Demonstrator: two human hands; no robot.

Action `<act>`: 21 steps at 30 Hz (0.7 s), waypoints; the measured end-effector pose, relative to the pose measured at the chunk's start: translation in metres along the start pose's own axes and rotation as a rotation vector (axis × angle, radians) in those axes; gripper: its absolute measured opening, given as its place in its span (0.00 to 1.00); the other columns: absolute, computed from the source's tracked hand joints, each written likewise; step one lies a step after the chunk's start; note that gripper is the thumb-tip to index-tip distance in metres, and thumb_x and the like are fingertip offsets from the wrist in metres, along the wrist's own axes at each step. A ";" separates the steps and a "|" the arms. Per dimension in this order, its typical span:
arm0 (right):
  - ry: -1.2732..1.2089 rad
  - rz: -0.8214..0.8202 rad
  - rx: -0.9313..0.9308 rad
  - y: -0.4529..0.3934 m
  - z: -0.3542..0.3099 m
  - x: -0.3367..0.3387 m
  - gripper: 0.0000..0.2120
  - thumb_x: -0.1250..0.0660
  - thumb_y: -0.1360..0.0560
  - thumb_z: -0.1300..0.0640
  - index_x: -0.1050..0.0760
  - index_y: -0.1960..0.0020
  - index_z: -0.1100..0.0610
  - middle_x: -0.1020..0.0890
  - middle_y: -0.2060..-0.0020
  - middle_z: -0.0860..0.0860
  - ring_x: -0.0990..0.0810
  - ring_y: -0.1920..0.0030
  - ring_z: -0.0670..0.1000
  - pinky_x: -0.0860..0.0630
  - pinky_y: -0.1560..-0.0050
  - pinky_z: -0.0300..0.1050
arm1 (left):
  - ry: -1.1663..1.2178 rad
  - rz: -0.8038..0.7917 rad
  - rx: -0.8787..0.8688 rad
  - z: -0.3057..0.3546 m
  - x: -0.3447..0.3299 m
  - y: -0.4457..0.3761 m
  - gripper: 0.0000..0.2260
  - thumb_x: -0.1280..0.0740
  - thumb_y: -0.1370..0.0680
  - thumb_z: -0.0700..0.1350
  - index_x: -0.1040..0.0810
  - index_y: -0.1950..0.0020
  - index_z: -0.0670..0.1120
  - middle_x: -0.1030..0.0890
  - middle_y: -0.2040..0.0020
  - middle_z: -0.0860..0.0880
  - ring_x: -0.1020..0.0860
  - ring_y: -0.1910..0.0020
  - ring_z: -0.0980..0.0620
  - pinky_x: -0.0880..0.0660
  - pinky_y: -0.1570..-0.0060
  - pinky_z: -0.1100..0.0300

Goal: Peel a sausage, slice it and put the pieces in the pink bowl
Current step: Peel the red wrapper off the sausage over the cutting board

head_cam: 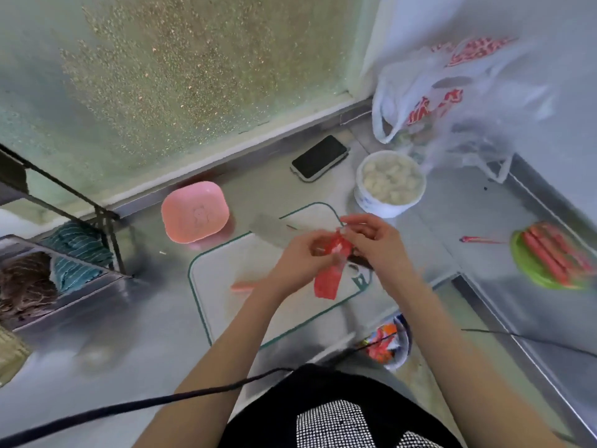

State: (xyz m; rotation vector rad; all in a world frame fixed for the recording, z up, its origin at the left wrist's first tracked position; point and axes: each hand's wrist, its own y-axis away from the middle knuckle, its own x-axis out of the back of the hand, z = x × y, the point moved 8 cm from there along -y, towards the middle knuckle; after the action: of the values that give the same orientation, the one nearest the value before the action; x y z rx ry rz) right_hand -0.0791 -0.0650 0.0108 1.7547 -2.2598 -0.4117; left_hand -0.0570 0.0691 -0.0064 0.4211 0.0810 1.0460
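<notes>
Both hands meet over the white cutting board [232, 279] on the steel desk [155, 318]. The left hand [300, 257] curls its fingers around the sausage [337, 248], held just above the board, while the right hand [371, 237] pinches the top of its red wrapper [328, 282] between thumb and fingertips. A loose flap of that wrapper hangs down below the hands toward the board. The picture is blurred here, so how much of the sausage is bare I cannot tell. A thin pinkish strip [242, 287] lies on the board just left of the left wrist. The pink bowl [194, 215] sits beyond the board's far left corner, close to it. To the right, well apart, more sausages [555, 253] lie on a green plate [529, 270]. A white tub [389, 182] of pale round food and a dark phone [319, 157] stand farther back.
</notes>
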 end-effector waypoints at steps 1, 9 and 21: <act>0.006 0.078 0.016 0.006 0.001 0.027 0.07 0.30 0.28 0.65 0.20 0.52 0.56 0.16 0.59 0.57 0.18 0.62 0.49 0.20 0.59 0.40 | -0.029 -0.078 -0.005 0.004 -0.020 -0.007 0.13 0.27 0.30 0.37 0.21 0.46 0.42 0.18 0.57 0.50 0.21 0.62 0.62 0.25 0.62 0.70; 0.212 0.590 -0.027 0.092 0.054 0.201 0.09 0.29 0.29 0.62 0.21 0.58 0.48 0.16 0.60 0.54 0.19 0.60 0.46 0.24 0.51 0.42 | -0.400 -0.483 -0.029 -0.016 -0.154 -0.024 0.16 0.26 0.33 0.45 0.21 0.46 0.48 0.18 0.48 0.48 0.21 0.48 0.53 0.26 0.45 0.59; 0.304 0.763 -0.371 0.085 0.164 0.230 0.02 0.31 0.28 0.60 0.20 0.57 0.54 0.20 0.62 0.50 0.25 0.65 0.47 0.35 0.70 0.37 | -0.573 -0.530 0.041 -0.049 -0.173 -0.029 0.11 0.32 0.27 0.39 0.22 0.45 0.46 0.21 0.54 0.55 0.22 0.51 0.57 0.32 0.56 0.73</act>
State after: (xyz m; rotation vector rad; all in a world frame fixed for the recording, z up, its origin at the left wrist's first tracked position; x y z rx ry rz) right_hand -0.2709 -0.2565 -0.1050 0.6474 -2.2315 -0.3349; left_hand -0.1332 -0.0763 -0.0854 0.6787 -0.2861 0.3784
